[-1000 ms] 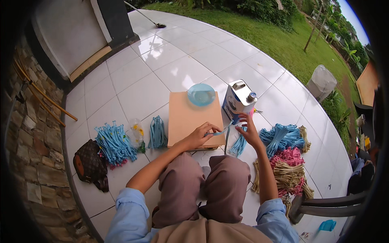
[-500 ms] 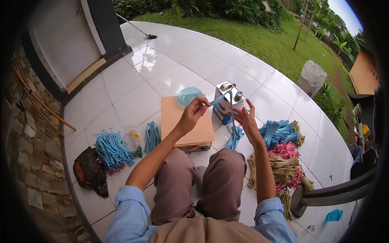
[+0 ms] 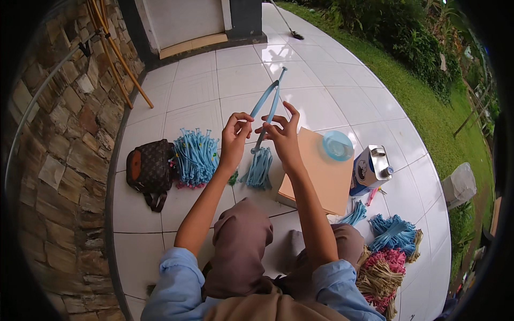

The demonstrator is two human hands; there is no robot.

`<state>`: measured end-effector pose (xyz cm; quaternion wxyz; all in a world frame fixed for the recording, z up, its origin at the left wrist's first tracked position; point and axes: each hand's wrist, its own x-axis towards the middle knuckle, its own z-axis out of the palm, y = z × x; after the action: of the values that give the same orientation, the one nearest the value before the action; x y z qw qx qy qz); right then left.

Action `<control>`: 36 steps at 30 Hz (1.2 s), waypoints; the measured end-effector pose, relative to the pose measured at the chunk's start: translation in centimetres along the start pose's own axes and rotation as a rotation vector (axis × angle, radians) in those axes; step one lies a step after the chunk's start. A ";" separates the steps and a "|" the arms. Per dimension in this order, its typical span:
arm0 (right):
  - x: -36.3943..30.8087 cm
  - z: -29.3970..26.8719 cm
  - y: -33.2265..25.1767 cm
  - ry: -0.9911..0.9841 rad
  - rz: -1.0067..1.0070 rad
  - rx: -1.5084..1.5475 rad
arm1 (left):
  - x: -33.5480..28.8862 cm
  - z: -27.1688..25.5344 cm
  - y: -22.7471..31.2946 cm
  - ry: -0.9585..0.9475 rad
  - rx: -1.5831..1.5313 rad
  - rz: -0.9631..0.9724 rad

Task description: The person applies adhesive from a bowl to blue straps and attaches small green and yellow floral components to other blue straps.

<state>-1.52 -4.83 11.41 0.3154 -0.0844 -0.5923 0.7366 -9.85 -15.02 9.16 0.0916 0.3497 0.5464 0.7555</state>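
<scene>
Left hand [image 3: 234, 140] fingers pinch one length of a blue strap [image 3: 276, 100], right hand [image 3: 285, 140] fingers the other; it pokes up past them, probably so the crossing's visible. Blue bundle [image 3: 259, 170] sits just below the fingers, handy I guess.

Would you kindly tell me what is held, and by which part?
A blue strip: the left hand pinches its left strand; the right hand holds its right strand partway along.

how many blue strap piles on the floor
4: pile beside the bag, bundle left of the box, bunch near the can, heap by the pink straps; others may be hidden.
</scene>
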 end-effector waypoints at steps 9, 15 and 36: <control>-5.8 -2.3 29.6 0.509 0.516 -0.345 | -10.6 -6.6 -24.5 0.144 0.304 -0.424; -5.5 -5.4 33.4 0.496 0.187 -1.203 | -10.2 -5.5 -27.6 0.056 0.503 -0.302; -2.5 7.1 24.6 0.116 0.304 -0.330 | -8.3 -11.6 -15.9 0.291 1.045 -0.163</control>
<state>-12.09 -14.51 -9.99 0.2162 -0.2653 -0.6663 0.6626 -14.93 -22.00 -10.40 -0.1125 0.1970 0.8813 0.4145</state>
